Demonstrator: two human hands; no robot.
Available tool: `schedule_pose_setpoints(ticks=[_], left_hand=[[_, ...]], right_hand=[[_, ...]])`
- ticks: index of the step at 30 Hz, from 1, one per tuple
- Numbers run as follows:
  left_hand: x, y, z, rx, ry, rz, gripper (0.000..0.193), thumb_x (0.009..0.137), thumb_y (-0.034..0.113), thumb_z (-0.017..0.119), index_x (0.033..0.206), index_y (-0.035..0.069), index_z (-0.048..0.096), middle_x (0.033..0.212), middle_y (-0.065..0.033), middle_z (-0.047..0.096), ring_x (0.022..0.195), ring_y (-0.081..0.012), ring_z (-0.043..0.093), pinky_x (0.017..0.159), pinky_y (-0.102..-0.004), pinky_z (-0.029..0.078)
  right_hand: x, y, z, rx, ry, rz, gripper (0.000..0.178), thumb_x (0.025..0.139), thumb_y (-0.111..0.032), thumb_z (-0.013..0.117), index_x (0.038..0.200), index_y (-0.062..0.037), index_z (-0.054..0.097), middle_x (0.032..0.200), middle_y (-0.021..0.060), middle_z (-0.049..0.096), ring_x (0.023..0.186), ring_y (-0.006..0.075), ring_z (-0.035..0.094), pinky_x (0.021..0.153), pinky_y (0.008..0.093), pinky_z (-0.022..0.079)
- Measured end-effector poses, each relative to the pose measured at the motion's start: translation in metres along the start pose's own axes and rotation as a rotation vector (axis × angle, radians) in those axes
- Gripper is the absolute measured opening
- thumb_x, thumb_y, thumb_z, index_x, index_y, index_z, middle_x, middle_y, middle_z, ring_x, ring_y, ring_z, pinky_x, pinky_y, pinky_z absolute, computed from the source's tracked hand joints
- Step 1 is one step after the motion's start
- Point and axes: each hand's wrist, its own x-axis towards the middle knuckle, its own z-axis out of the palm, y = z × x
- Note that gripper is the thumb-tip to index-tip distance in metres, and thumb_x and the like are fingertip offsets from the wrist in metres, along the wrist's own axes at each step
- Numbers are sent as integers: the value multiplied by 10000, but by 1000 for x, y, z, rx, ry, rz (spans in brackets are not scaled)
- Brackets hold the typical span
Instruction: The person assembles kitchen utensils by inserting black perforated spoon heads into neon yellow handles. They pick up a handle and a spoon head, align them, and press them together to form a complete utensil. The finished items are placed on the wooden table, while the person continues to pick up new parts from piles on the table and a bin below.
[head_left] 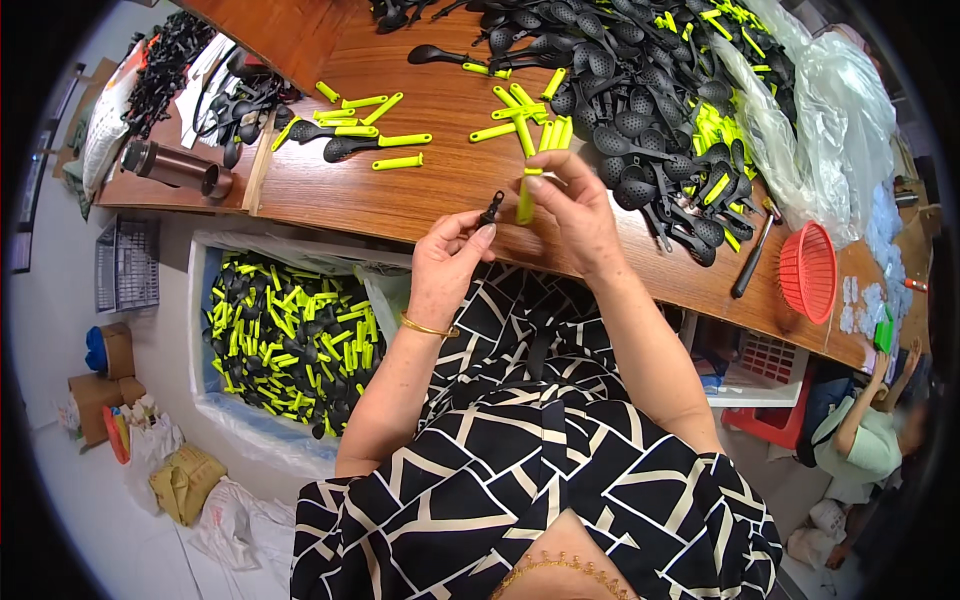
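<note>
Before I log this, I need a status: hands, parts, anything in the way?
Left hand: grip on black part. Right hand: grip on yellow-green handle, apart from black part. Nothing seen between; loose yellow-green handles on tabletop beyond.

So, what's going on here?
A person's left hand holds a small black piece, and the right hand holds a lime-green handle; the two are apart. Beyond, loose green handles and heaped black spoons lie on a wooden table. A bin of black and green pieces stands at the left.
</note>
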Motion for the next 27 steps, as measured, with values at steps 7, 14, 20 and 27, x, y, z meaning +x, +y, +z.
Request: schedule_pose_setpoints(ticks=[7, 14, 20, 27], left_hand=[[-4, 12, 0, 288, 38, 71, 252, 971, 51, 742, 1208, -32, 726, 967, -40, 760, 748, -68, 671, 694, -217, 551], [-9, 28, 8, 516, 18, 158, 229, 960, 47, 743, 1180, -15, 758, 911, -16, 763, 747, -56, 667, 694, -228, 553], [-9, 25, 4, 593, -21, 238, 214, 955, 51, 742, 1158, -15, 756, 878, -29, 765, 740, -66, 680, 691, -238, 554], [-14, 31, 0, 810, -48, 380, 180, 944, 61, 742, 1112, -3, 753, 880, -112, 781, 748, -134, 733, 704, -285, 572]], right_hand=[[4, -53, -2, -811, -440, -212, 290, 893, -64, 799, 1182, -76, 786, 983, 44, 762, 895, 131, 692, 809, 305, 569], [20, -54, -10, -900, -617, -298, 164, 831, -47, 818, 959, -31, 716, 950, 75, 722, 902, 257, 698, 806, 356, 551], [21, -48, -11, -871, -632, -297, 168, 842, -74, 810, 965, -32, 704, 954, 105, 708, 948, 290, 703, 841, 378, 549], [13, -34, -12, -1011, -657, -78, 205, 865, -111, 790, 1059, -52, 757, 1019, 89, 751, 935, 309, 726, 859, 372, 556]])
